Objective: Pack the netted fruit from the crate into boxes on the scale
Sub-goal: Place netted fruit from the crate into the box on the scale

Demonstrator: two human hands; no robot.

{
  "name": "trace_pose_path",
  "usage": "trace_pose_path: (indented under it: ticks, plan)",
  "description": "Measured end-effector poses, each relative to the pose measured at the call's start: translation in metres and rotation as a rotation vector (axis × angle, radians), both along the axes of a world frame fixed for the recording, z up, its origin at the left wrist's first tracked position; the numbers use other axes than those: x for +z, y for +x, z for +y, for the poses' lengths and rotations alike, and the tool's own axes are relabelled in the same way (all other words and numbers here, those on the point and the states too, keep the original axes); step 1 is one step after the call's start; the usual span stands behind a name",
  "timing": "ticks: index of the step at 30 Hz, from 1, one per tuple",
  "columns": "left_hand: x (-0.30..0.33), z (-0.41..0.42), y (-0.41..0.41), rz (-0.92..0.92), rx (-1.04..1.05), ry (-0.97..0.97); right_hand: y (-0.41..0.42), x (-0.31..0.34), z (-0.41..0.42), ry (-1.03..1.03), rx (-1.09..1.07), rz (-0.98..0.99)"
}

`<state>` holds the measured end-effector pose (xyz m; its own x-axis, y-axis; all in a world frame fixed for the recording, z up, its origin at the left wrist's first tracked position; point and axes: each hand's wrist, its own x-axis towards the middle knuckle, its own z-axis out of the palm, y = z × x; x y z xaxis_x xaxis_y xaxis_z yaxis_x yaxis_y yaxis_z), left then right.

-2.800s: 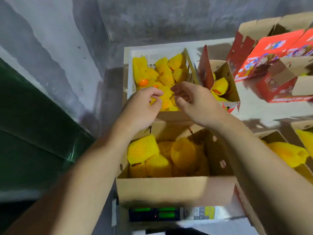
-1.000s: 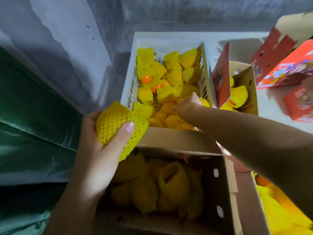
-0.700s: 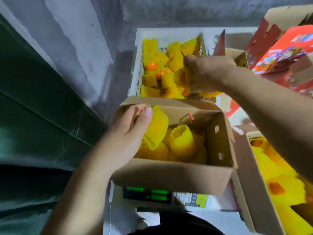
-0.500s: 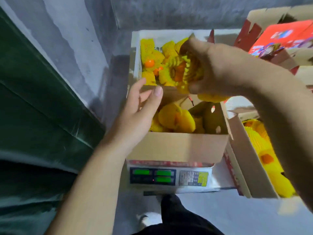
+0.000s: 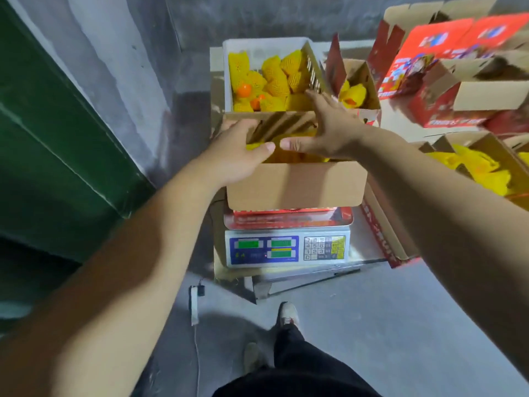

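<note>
A cardboard box [image 5: 294,184] stands on the electronic scale [image 5: 286,249]. It holds yellow netted fruit [image 5: 303,135], mostly hidden under my hands. My left hand [image 5: 236,153] lies over the box's left edge, its thumb on the fruit inside. My right hand [image 5: 329,130] is spread flat, palm down, over the fruit in the box and holds nothing. Behind the box, the white plastic crate [image 5: 257,43] holds several more netted fruits [image 5: 277,78] and a bare orange one.
A small open box [image 5: 369,84] with fruit stands right of the crate. Red printed boxes [image 5: 429,67] are stacked at the back right. Another open box [image 5: 481,167] of netted fruit is at the right. A green panel [image 5: 57,153] lines the left, and my foot [image 5: 287,313] is below the scale.
My right hand carried a netted fruit from the crate to the box, let it go and now lies flat on top. My left hand put its fruit in and moved to the box's left edge.
</note>
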<state>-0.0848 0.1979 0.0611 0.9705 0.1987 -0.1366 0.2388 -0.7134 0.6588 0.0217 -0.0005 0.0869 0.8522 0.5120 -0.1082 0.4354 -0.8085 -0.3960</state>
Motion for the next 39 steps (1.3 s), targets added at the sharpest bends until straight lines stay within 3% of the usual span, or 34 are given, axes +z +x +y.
trace_pose_path:
  ticks: [2, 5, 11, 23, 31, 39]
  plan:
    - [0.001, 0.001, -0.012, -0.070, -0.002, 0.035, -0.008, -0.011, -0.001, -0.094, -0.015, -0.050]
    - [0.000, 0.003, -0.031, -0.114, 0.010, -0.011, -0.029, -0.013, 0.006, -0.002, 0.050, -0.131]
    - [0.003, -0.001, -0.060, -0.148, -0.017, 0.081, -0.073, 0.000, 0.024, 0.019, 0.285, -0.114]
    - [0.011, -0.002, -0.076, -0.217, 0.015, 0.096, -0.092, 0.009, 0.029, 0.083, 0.362, -0.101]
    - [0.019, -0.003, -0.048, -0.234, 0.044, 0.035, -0.062, 0.012, 0.031, 0.104, 0.376, -0.115]
    - [0.021, -0.002, 0.059, -0.205, -0.022, -0.015, 0.040, 0.010, 0.030, 0.101, 0.339, -0.122]
